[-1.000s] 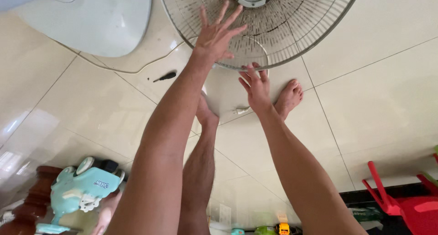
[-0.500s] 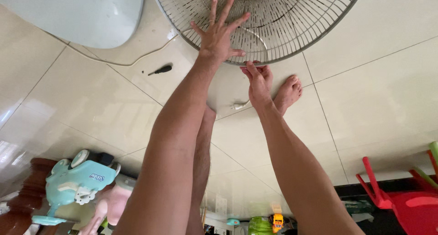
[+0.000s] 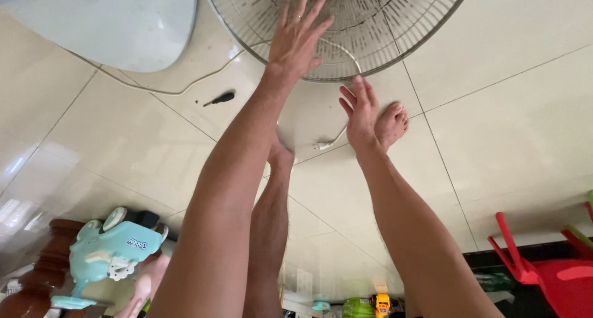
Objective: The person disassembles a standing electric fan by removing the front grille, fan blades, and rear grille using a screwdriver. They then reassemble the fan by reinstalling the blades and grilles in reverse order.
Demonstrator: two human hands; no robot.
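Head view: the left hand (image 3: 298, 39) lies at 12 o'clock, fingers spread wide, flat on the wire fan guard (image 3: 377, 34), holding nothing. The right hand (image 3: 359, 111) sits just below the guard's rim, toward 1 o'clock of centre, fingers straight and close together, empty, tips at the rim. A bare foot (image 3: 391, 124) lies just beside it on the tiled floor (image 3: 513, 126). A black screwdriver (image 3: 220, 99) rests at 10 o'clock; 1 red stool (image 3: 546, 268) at 4 o'clock
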